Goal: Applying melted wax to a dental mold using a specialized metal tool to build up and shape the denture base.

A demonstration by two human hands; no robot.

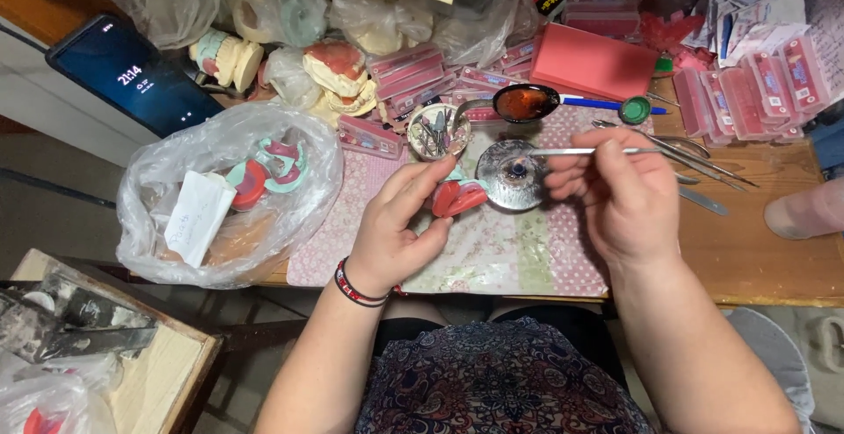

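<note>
The left hand point(396, 227) is pinching a red wax denture rim point(458, 197) over the middle of the floral mat point(527, 258), tilting it up for access. The right hand point(620, 192), fingers closed on a thin metal spatula point(571, 151), is holding its tip over the round metal burner point(512, 173), likely for warming.
</note>
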